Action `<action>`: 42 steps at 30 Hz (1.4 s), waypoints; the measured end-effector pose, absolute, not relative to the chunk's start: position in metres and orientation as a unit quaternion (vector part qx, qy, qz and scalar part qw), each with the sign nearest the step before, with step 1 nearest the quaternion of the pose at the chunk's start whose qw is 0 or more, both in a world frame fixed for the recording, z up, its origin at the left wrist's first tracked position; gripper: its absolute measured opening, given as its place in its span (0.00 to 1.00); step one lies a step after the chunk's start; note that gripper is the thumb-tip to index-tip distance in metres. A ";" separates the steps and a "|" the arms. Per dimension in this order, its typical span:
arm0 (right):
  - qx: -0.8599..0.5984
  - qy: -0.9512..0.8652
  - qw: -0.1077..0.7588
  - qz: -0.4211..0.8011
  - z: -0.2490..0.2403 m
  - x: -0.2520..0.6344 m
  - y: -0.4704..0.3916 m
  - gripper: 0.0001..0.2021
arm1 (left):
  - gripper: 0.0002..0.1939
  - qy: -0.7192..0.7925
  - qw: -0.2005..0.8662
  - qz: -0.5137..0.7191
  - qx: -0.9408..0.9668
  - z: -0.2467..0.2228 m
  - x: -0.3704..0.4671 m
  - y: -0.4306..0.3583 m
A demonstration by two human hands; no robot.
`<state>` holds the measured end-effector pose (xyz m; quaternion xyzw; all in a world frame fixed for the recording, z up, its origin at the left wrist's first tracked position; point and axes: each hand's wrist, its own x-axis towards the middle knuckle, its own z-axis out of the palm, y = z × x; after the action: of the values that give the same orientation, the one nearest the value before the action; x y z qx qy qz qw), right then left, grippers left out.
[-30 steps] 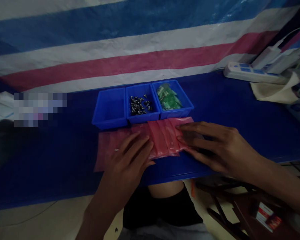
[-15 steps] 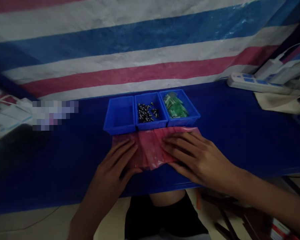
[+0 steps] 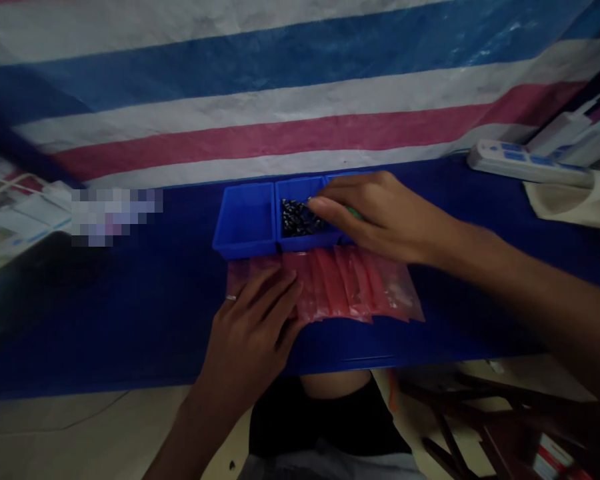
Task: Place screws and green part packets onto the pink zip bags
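Note:
My left hand (image 3: 260, 320) lies with its fingers stretched out, pressing on the left part of a row of overlapping pink plastic bags (image 3: 330, 287). A ring shows on one of its fingers. Over the middle blue bin (image 3: 303, 241), my right hand (image 3: 375, 210) has its thumb and fingertips brought together beside dark screws (image 3: 295, 217). Whatever may be between those fingertips is too small to make out. Behind that hand, the right-hand bin is mostly hidden; a bit of its green packets (image 3: 353, 212) shows between thumb and fingers.
The left blue bin (image 3: 245, 217) holds nothing visible. A white power strip (image 3: 525, 163) and cables sit at the back right of the blue table (image 3: 170, 320). White items and a dark object (image 3: 40, 287) lie at the left. A striped sheet (image 3: 280, 80) hangs behind.
My right hand has left the pink bags and moved up to the middle bin. The bags now show spread in overlapping layers. My left hand has shifted slightly right, still on them.

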<state>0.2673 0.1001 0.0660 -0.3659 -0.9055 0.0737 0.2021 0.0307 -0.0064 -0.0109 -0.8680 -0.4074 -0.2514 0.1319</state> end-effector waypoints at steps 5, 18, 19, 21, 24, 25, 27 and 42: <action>-0.443 -0.886 0.068 0.122 0.068 0.228 0.154 0.38 | 0.19 -0.398 0.088 -0.277 -0.870 0.014 0.024 0.012; -0.401 -0.906 0.076 0.111 0.039 0.214 0.173 0.37 | 0.20 -0.363 0.067 -0.197 -0.908 0.026 0.012 0.111; -0.399 -0.908 0.070 0.111 0.040 0.214 0.171 0.37 | 0.21 -0.363 0.068 -0.209 -0.905 0.028 0.011 0.112; -0.390 -0.916 0.044 0.087 0.041 0.212 0.166 0.29 | 0.24 -0.360 0.074 -0.227 -0.902 0.032 0.010 0.116; -0.350 -0.937 -0.009 0.023 0.042 0.211 0.157 0.21 | 0.25 -0.357 0.066 -0.222 -0.905 0.039 0.009 0.123; -0.339 -0.941 -0.019 0.009 0.042 0.210 0.153 0.23 | 0.25 -0.357 0.060 -0.215 -0.907 0.041 0.010 0.125; -0.329 -0.944 -0.023 0.003 0.042 0.210 0.146 0.26 | 0.26 -0.358 0.055 -0.208 -0.909 0.043 0.010 0.126; -0.427 -0.867 0.108 0.231 0.053 0.214 0.164 0.27 | 0.27 -0.364 0.059 -0.207 -0.906 0.038 0.006 0.113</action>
<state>0.2141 0.1639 0.0529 -0.4271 -0.8674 0.2312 0.1080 0.0057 0.1131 0.0381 -0.9059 -0.3643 -0.2074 0.0593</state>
